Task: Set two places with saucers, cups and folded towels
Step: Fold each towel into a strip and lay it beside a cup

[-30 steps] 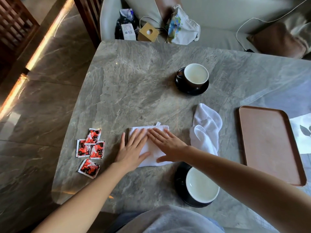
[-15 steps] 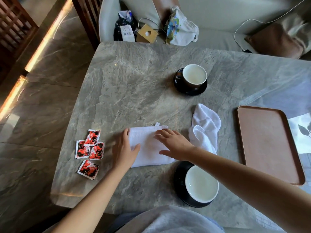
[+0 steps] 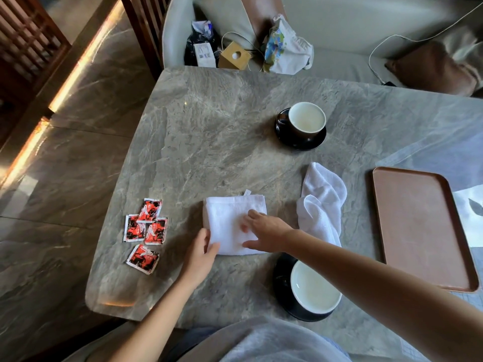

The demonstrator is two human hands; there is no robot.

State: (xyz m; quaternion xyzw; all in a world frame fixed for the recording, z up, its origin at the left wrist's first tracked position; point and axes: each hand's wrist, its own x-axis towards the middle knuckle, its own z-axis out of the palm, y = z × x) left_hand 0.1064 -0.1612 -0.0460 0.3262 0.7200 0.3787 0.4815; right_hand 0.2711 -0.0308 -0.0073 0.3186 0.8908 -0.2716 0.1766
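A white folded towel (image 3: 230, 218) lies flat on the grey stone table (image 3: 209, 131). My left hand (image 3: 200, 254) pinches its near-left corner, thumb on top. My right hand (image 3: 266, 231) rests flat on the towel's right half with fingers apart. A second white towel (image 3: 322, 202) lies crumpled just to the right. A dark cup with a white inside (image 3: 307, 120) stands on a black saucer (image 3: 300, 143) at the far side. Another cup (image 3: 313, 292) on a black saucer (image 3: 281, 278) stands near me, partly under my right forearm.
Several red sachets (image 3: 145, 228) lie left of the folded towel. A brown tray (image 3: 418, 226) sits at the right. Behind the table's far edge a pale sofa (image 3: 339, 27) holds bags, a small box and a brown cushion (image 3: 431, 66).
My left hand slid off the top of the folded towel to its left edge and took its near corner. My right hand moved a little right across the towel.
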